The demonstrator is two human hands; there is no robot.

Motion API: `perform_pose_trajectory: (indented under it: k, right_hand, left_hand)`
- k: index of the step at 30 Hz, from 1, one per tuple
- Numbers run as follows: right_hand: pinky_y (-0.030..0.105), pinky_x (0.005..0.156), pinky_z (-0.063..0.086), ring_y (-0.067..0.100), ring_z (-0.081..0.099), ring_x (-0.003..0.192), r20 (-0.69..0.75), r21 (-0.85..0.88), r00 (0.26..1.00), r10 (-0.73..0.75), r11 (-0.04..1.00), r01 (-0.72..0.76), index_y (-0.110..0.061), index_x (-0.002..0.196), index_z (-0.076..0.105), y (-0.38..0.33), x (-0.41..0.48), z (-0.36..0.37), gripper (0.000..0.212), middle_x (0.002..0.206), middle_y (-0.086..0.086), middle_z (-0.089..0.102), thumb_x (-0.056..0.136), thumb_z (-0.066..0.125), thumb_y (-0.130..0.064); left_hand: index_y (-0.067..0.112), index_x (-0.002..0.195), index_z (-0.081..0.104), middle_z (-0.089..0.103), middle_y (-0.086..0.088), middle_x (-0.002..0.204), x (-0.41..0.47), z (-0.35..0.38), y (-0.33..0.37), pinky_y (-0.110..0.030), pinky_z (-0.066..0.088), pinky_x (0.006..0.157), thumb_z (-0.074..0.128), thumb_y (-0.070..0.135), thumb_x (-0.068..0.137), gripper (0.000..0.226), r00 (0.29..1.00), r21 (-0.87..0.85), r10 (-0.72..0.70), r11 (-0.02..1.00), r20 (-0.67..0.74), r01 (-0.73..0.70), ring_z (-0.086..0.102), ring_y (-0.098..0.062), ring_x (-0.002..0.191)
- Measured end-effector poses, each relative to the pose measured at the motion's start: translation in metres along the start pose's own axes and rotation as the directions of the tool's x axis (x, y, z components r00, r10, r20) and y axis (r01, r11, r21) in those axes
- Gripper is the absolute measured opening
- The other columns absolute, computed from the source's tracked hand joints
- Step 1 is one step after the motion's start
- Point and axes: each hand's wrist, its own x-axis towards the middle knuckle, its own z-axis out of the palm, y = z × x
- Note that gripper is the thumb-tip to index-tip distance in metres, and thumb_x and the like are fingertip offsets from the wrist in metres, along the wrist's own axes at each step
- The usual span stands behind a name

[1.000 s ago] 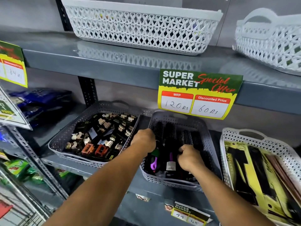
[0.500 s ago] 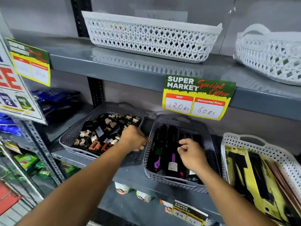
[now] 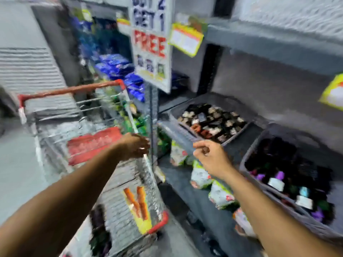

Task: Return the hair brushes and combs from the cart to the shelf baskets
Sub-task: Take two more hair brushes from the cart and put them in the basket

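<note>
The view is blurred by motion. A wire shopping cart [image 3: 59, 130] with red trim stands at the left, holding a yellow card pack of orange combs [image 3: 138, 206] and dark brushes [image 3: 98, 230]. My left hand [image 3: 135, 145] reaches over the cart's right rim, fingers loosely spread, holding nothing. My right hand [image 3: 211, 158] hangs in front of the shelf edge with fingers curled, empty. The grey basket of round hair brushes [image 3: 291, 182] sits on the shelf at the right, apart from both hands.
A grey basket of hair clips [image 3: 209, 121] stands on the shelf left of the brush basket. A "Buy 2 Get 1 Free" sign [image 3: 151, 43] hangs from the shelf post. Snack packets [image 3: 219, 195] lie on the lower shelf. Blue packets [image 3: 118, 69] fill the far shelves.
Both hands have left the brush basket and swung left; the view has turned toward the cart. My left hand now hovers over the cart's rim.
</note>
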Motion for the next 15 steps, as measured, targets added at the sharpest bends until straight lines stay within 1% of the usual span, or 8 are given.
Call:
perform_pose_trajectory:
  k: [1,2,4,7,9,11,13,15]
  right_hand:
    - [0.014,0.06,0.044,0.004,0.056,0.062,0.037,-0.001,0.999,-0.014,1.0,0.014,-0.006,0.101,0.065,-0.003,0.002,0.017,0.018,0.073,0.0,0.06,0.086,0.057,-0.001]
    - [0.019,0.065,0.046,0.01,0.058,0.065,0.084,-0.002,0.996,-0.022,1.0,0.023,-0.007,0.1,0.065,-0.005,0.003,0.039,0.017,0.074,0.0,0.062,0.085,0.058,-0.002]
    - [0.027,0.067,0.047,0.012,0.058,0.064,0.161,0.003,0.987,-0.022,1.0,0.022,-0.01,0.099,0.066,-0.004,0.005,0.072,0.017,0.067,-0.006,0.062,0.084,0.061,-0.005]
    - [0.017,0.059,0.043,-0.003,0.053,0.055,0.302,-0.021,0.953,-0.016,1.0,0.024,-0.015,0.095,0.066,-0.003,0.003,0.129,0.017,0.065,-0.013,0.059,0.082,0.064,-0.006]
    - [0.018,0.063,0.045,0.001,0.055,0.06,0.379,-0.023,0.925,0.02,1.0,-0.012,-0.021,0.093,0.064,0.001,0.002,0.162,0.018,0.069,-0.011,0.059,0.082,0.064,-0.006]
    - [0.017,0.068,0.047,0.007,0.056,0.065,0.447,-0.059,0.891,0.08,0.996,-0.06,-0.016,0.098,0.066,0.008,0.003,0.196,0.017,0.073,-0.008,0.061,0.083,0.063,-0.007]
    - [0.011,0.069,0.049,0.008,0.06,0.068,0.502,-0.083,0.853,0.143,0.99,-0.117,-0.008,0.103,0.066,0.016,0.003,0.224,0.019,0.077,-0.005,0.064,0.084,0.062,-0.009]
    - [0.029,0.085,0.054,0.018,0.065,0.086,0.556,-0.126,0.802,0.219,0.976,-0.18,-0.011,0.108,0.064,0.025,0.006,0.25,0.022,0.095,0.002,0.069,0.086,0.062,-0.013]
  left_hand:
    - [0.01,0.081,0.057,0.064,-0.012,0.076,-0.003,-0.018,-0.012,-0.024,0.05,0.052,0.047,0.009,0.096,0.018,0.999,0.056,0.004,0.998,-0.051,-0.001,0.065,-0.014,0.043]
    - [0.012,0.082,0.057,0.064,-0.01,0.074,-0.008,-0.037,-0.027,-0.025,0.048,0.058,0.051,0.009,0.095,0.015,0.994,0.093,-0.003,0.996,-0.11,0.013,0.065,-0.014,0.045]
    - [0.012,0.081,0.057,0.063,-0.008,0.071,-0.014,-0.063,-0.055,-0.025,0.046,0.062,0.053,0.008,0.094,0.014,0.98,0.144,-0.033,0.988,-0.195,0.062,0.062,-0.018,0.052]
    - [0.009,0.078,0.059,0.059,-0.011,0.074,-0.019,-0.099,-0.1,-0.022,0.04,0.056,0.054,0.007,0.094,0.017,0.953,0.108,-0.121,0.982,-0.277,0.156,0.055,-0.022,0.058]
    - [0.007,0.077,0.059,0.058,-0.012,0.075,-0.017,-0.114,-0.127,-0.021,0.04,0.057,0.054,0.005,0.093,0.017,0.934,0.068,-0.173,0.977,-0.314,0.204,0.053,-0.022,0.06]
    - [0.004,0.078,0.061,0.06,-0.013,0.076,-0.01,-0.13,-0.151,-0.023,0.044,0.056,0.05,-0.001,0.093,0.019,0.918,0.023,-0.222,0.97,-0.327,0.243,0.055,-0.022,0.062]
    - [-0.003,0.092,0.064,0.064,-0.016,0.09,0.002,-0.14,-0.172,-0.03,0.054,0.063,0.048,-0.005,0.093,0.016,0.912,0.053,-0.247,0.959,-0.327,0.279,0.061,-0.024,0.073]
    - [-0.006,0.118,0.058,0.064,-0.02,0.115,0.015,-0.147,-0.189,-0.039,0.054,0.084,0.055,-0.002,0.088,0.031,0.877,0.106,-0.24,0.945,-0.416,0.309,0.064,-0.029,0.097]
